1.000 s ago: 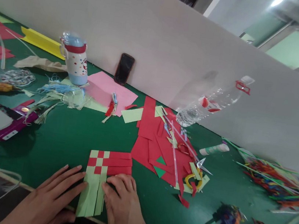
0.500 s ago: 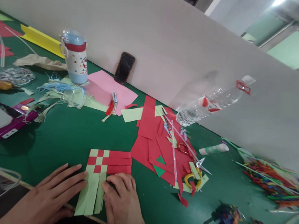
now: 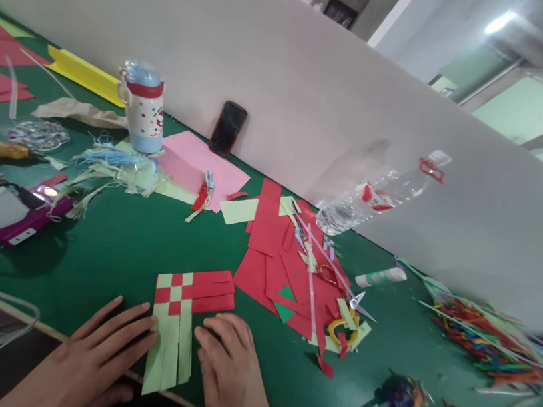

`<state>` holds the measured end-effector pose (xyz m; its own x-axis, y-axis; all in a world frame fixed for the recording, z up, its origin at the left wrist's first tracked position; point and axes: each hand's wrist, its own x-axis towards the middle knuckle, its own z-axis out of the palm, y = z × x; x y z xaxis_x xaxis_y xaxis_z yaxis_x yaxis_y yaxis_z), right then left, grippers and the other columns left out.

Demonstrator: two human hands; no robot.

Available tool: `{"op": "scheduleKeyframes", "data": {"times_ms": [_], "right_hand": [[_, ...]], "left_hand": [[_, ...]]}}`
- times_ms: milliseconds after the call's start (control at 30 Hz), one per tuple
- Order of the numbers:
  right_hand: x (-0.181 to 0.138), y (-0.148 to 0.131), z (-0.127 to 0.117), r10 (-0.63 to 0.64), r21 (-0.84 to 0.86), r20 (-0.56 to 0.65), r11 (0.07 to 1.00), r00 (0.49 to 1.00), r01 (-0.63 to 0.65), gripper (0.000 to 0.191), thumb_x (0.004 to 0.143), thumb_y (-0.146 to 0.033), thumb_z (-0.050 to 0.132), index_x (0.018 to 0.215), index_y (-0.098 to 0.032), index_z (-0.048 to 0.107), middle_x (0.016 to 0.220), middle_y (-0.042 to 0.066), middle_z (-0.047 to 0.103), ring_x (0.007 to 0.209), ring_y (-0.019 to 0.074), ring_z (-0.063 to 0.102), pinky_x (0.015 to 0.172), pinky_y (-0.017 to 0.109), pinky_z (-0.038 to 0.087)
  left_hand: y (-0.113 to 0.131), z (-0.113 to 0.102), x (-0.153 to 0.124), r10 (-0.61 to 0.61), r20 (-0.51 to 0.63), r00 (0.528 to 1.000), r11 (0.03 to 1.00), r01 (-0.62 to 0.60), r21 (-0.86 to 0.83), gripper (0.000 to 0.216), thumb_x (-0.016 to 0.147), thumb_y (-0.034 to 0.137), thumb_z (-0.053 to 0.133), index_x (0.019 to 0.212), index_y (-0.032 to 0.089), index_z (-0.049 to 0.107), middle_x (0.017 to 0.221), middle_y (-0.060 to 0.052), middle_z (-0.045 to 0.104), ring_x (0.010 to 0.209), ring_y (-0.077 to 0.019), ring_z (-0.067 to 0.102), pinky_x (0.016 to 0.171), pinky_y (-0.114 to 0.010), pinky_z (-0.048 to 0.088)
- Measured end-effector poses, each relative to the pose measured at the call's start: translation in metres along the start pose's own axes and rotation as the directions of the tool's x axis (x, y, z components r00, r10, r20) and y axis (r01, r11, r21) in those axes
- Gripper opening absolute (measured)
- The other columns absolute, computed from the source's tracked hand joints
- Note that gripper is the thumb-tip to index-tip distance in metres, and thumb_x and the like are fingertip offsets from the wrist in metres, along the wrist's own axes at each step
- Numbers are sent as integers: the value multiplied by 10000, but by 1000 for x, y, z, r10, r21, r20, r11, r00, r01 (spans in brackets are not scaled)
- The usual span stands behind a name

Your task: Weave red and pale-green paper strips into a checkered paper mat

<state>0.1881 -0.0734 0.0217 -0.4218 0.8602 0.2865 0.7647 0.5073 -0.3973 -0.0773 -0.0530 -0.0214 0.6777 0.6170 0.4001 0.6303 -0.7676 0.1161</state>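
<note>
A woven paper piece [image 3: 172, 324] lies near the table's front edge, with a red and light-green checkered corner at its upper left. Its loose red strips point right, while its pale green strips run down toward me. My left hand [image 3: 99, 354] lies flat with fingers stretched, its fingertips touching the left edge of the green strips. Just right of those strips, my right hand [image 3: 232, 373] rests on the table, apart from the paper. Its fingers are loosely bent and hold nothing visible.
Red paper sheets [image 3: 268, 263] carry scraps and yellow-handled scissors [image 3: 342, 331]. Behind them a plastic bottle [image 3: 373, 197] leans on the partition. A cup [image 3: 143, 111] and phone [image 3: 228, 129] stand at the back. Glue guns [image 3: 27, 216] lie on both sides; colourful strips [image 3: 490, 335] are at right.
My right hand has let go of the green strips and moved slightly right. The woven paper has turned a little anticlockwise. My left hand stays at its left edge.
</note>
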Motion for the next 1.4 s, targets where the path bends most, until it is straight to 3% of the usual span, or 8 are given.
{"op": "scheduleKeyframes", "data": {"times_ms": [167,300,533,700,833,1000,1133,1400], "right_hand": [[-5,5,-1,9,-23,-20,1000,1000,-10,326,892,-66,475,1161,-185,615,1142,107,641,1113,247,551,953,419,497],[-3,4,5,-46,-20,-34,999,998,45,330,893,-84,483,1181,-181,609,1138,107,651,1112,246,558,960,410,495],[5,-1,13,-66,-11,41,998,997,67,306,909,-147,494,1192,-190,602,1163,72,671,1105,260,546,968,410,469],[7,-3,11,-65,-27,74,997,995,67,282,914,-150,482,1166,-192,601,1118,65,681,1064,251,559,972,408,453],[6,-4,12,-62,-43,69,997,996,65,264,910,-152,508,1152,-200,602,1105,68,680,1069,235,563,979,394,453],[5,-3,15,-53,-33,62,998,997,55,251,922,-166,501,1148,-205,603,1109,74,673,1078,243,559,983,407,449],[5,-4,14,-44,-13,68,999,997,45,255,930,-161,486,1157,-205,594,1114,68,674,1081,247,555,977,404,443],[5,-4,12,-30,17,79,999,996,29,261,919,-154,495,1157,-202,592,1131,58,669,1098,240,534,1003,404,421]], "left_hand": [[6,-10,9,101,6,995,994,-101,30,400,828,450,671,1197,297,649,1198,28,701,1164,-170,608,1236,-353,-8],[10,-3,5,-9,-53,999,998,6,-59,382,832,447,667,1198,341,643,1211,43,690,1208,-165,585,1235,-348,28],[12,2,3,-39,-19,999,998,38,-59,405,800,432,700,1190,340,638,1238,56,689,1212,-164,594,1235,-364,-13],[10,-1,4,-19,7,1000,996,19,-82,495,780,366,717,1259,353,594,1249,58,681,1224,-155,585,1230,-344,78],[14,-3,4,-97,24,995,985,99,-142,525,775,438,726,1274,356,583,1243,52,673,1217,-167,574,1232,-357,47],[28,5,10,-172,-67,983,964,154,-218,404,796,553,696,1140,346,654,1148,45,686,1175,-177,576,1228,-356,104],[36,13,13,-159,-107,981,963,130,-237,182,907,371,585,1062,321,665,1083,61,692,1128,-137,583,1217,-303,162],[34,4,19,-72,-81,994,985,58,-162,235,917,169,495,1048,275,659,1028,49,708,1118,-112,590,1169,-240,286]]}}
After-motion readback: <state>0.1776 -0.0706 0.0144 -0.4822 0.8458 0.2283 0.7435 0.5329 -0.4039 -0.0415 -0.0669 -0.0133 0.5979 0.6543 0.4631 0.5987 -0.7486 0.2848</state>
